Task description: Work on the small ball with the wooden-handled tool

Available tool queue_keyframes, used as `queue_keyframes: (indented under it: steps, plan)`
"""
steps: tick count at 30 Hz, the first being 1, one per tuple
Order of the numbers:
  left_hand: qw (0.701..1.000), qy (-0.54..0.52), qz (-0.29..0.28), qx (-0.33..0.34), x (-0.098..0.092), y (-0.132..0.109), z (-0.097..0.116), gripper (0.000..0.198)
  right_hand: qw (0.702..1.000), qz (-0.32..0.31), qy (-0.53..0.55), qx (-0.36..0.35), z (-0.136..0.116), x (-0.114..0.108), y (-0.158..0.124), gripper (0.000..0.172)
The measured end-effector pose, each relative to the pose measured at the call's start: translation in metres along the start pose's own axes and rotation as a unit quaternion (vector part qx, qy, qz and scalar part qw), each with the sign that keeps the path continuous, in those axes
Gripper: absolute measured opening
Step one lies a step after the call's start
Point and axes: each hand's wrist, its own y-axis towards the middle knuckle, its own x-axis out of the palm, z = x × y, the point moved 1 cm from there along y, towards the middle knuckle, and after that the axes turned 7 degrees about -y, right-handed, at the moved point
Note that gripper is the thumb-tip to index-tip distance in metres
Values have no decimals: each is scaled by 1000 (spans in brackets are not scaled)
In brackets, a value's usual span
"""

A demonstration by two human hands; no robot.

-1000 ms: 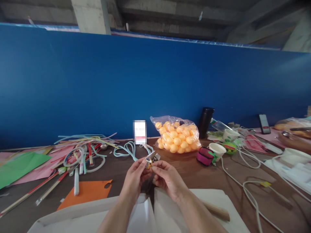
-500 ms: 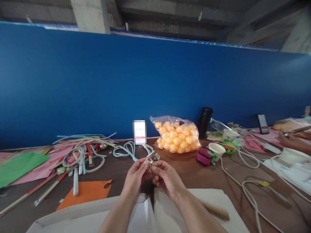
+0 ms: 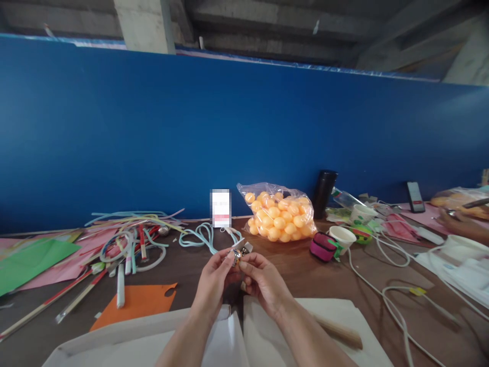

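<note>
My left hand and my right hand meet over the table in front of me. Fingers of both are pinched on a small shiny silver metal piece, rounded and too small to name surely. Another shiny bit and a grey-white scrap show just behind the right fingertips; whether they are held I cannot tell. Below my wrists lie two white sheet-like pieces, one on the left and one on the right. A wooden stick rests on the right one, partly behind my right forearm.
A clear bag of orange balls stands behind my hands, beside a black bottle. Tubes and sticks, green paper and orange paper lie left. Rightward are a pink pouch, white cables and another person's hand.
The whole view has shifted very slightly, with things appearing a little further right. Both hands keep the same pinch on the shiny metal piece.
</note>
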Motion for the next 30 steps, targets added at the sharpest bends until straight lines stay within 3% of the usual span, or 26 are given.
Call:
queue_keyframes:
  steps: [30]
  plan:
    - [1000,8,9,17,1,1,-1,39,999,16,-28,8,-2,3,0,33]
